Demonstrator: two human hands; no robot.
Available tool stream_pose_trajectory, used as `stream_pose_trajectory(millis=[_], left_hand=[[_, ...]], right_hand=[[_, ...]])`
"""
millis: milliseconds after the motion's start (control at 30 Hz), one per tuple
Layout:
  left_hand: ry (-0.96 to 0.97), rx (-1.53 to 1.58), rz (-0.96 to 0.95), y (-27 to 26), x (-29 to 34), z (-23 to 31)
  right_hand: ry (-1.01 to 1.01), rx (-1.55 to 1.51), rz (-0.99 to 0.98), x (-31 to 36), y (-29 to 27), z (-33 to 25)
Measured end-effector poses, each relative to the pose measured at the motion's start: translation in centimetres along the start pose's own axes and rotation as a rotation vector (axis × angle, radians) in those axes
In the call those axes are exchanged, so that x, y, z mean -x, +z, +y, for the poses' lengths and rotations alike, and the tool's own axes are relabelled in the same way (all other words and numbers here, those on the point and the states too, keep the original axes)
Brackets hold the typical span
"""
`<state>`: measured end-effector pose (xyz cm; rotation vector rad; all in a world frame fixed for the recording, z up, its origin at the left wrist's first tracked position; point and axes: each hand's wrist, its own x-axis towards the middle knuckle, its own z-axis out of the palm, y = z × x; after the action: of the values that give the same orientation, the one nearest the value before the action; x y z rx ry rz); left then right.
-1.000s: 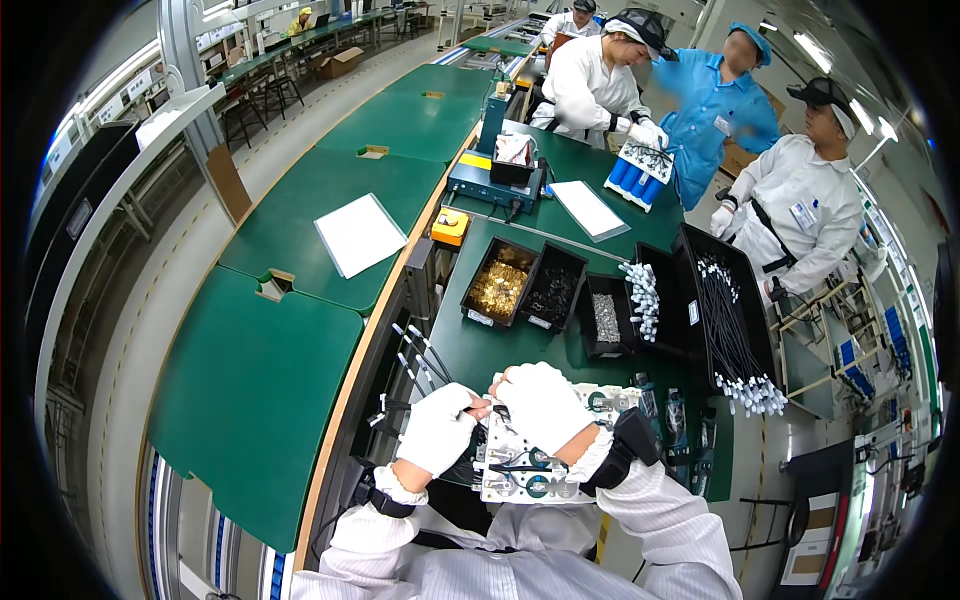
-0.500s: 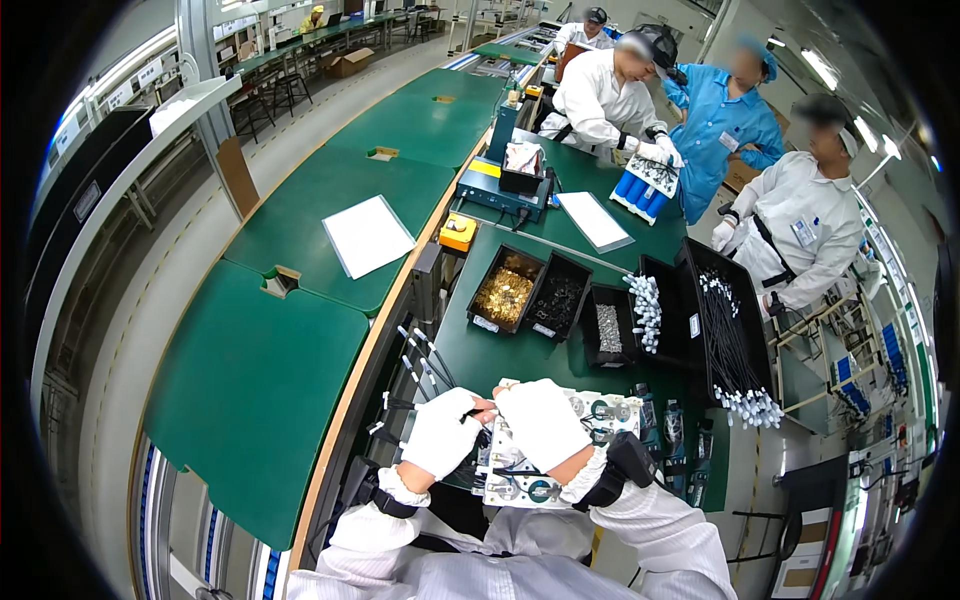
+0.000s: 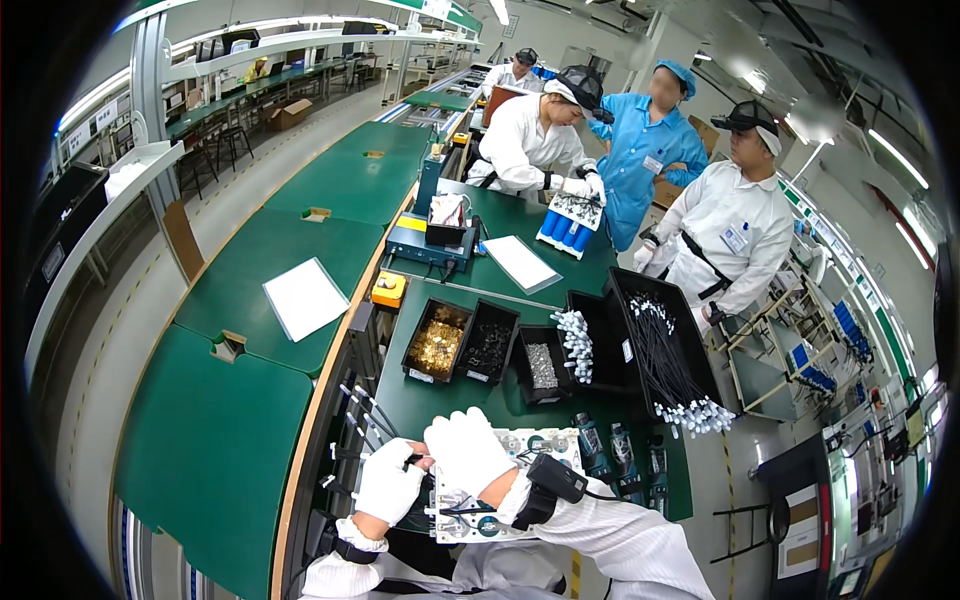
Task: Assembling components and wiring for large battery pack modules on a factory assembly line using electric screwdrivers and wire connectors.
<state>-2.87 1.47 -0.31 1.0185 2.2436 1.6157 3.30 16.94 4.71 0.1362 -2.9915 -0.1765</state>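
My left hand, in a white glove with bare fingertips, pinches a small dark piece beside the left edge of a white plate assembly. Over that plate lies my right hand, also gloved, its fingers curled together and the tips hidden. What it grips cannot be made out. Round metal terminals and dark wires show on the plate's uncovered parts. Several black cables with pale bands stick up past my left hand.
Beyond the plate stand black bins of gold-coloured parts, black parts, silver parts and white-tipped cables. Power screwdrivers lie to the right. Co-workers stand across the bench, one handling a blue-cell pack.
The view has swung, so the bench sits further left and more of the ceiling shows. My right hand has lifted slightly away from my left fingertips, which it met earlier.
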Motion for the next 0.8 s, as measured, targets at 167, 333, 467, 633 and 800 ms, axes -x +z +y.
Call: stream_pose_trajectory(millis=[167,333,467,633,800], left_hand=[[0.106,-0.111,-0.038,-0.1,-0.2,0.7],[0.274,-0.404,-0.171,-0.8,-0.2,3.6],[0.284,-0.543,-0.195,0.1,-0.1,4.9],[0.242,-0.624,-0.262,0.6,0.1,5.8],[0.231,-0.684,-0.219,1.5,0.9,6.6]], right_hand=[[0.088,-0.076,-0.140,-0.2,-0.8,1.6],[0.719,-0.477,0.477,8.7,-7.0,7.5],[1.346,0.089,-0.035,23.9,-3.1,15.1],[1.478,-0.089,-0.534,36.4,5.4,15.5],[1.485,-0.311,-0.199,41.4,8.6,15.7]])
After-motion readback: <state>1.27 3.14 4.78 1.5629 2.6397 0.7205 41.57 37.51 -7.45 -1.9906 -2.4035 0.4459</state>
